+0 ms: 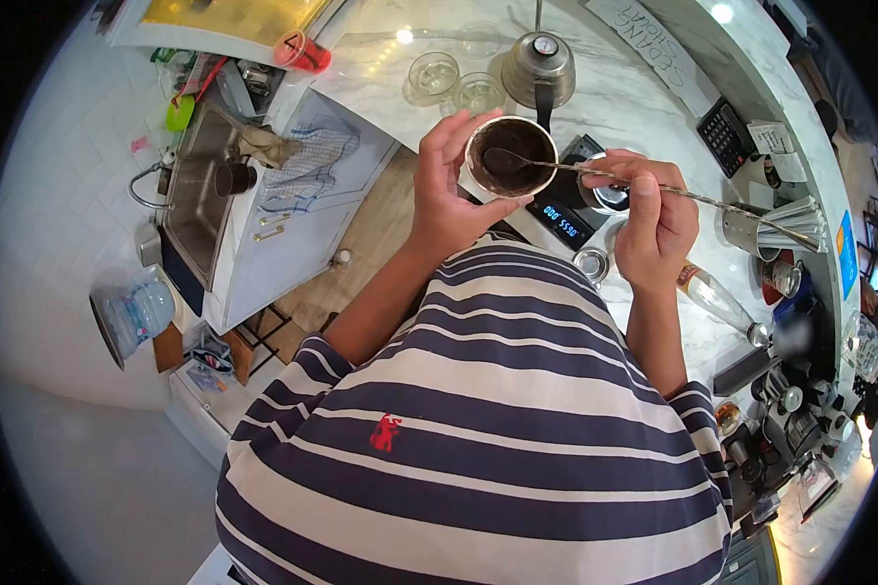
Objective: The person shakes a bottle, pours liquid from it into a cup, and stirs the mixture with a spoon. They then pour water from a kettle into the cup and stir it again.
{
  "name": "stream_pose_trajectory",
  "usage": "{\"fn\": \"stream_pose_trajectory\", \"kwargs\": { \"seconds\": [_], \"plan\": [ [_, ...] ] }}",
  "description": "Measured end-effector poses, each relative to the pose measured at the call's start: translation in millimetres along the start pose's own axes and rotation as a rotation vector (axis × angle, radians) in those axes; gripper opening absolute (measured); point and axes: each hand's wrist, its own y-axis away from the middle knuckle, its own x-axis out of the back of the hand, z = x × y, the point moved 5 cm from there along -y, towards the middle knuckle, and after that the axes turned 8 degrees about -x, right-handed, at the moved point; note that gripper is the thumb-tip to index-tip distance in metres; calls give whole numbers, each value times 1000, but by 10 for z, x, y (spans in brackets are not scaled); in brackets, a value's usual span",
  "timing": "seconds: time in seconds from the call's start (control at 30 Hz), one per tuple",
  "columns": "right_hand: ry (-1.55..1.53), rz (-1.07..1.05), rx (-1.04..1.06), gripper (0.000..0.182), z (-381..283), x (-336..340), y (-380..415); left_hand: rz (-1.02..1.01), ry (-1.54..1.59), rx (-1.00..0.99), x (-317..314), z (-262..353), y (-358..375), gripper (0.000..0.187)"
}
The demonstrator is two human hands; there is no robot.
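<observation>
My left hand (446, 190) is wrapped round a white-rimmed cup (510, 185) that is dark brown inside, held up in front of my chest. My right hand (646, 210) pinches a long, twisted-handle spoon (688, 193), whose bowl lies inside the cup. Below and right of the cup, a black digital scale (560, 222) with lit blue digits rests on the marble counter (615, 97). Just beyond the cup stand a steel gooseneck kettle (538, 70) with a dial on its lid and two clear glasses, one (433, 76) left of the other (478, 94).
A clear bottle (720, 300) lies at my right, near a metal holder of straws (751, 231) and a calculator (725, 138). At left are a sink (197, 195), a checked cloth (312, 156) and a water jug (139, 312). A red cup (302, 53) sits at the upper left.
</observation>
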Motion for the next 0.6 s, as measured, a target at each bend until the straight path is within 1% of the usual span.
{"fn": "stream_pose_trajectory", "kwargs": {
  "seconds": [0.03,0.23,0.33,0.43,0.6],
  "plan": [
    [31,-34,3,30,-19,-46,5,1,-1,0,39,6,7,110],
    [38,-20,40,30,-77,-299,-1,34,2,-8,299,-4,95,111],
    [61,-32,26,31,-82,-423,-27,43,-7,-5,424,-1,123,111],
    [78,28,-22,32,-85,-534,-48,45,-20,-4,530,-7,135,110],
    [21,19,-23,32,-80,-672,-92,57,-13,-13,631,-63,116,110]
  ]
}}
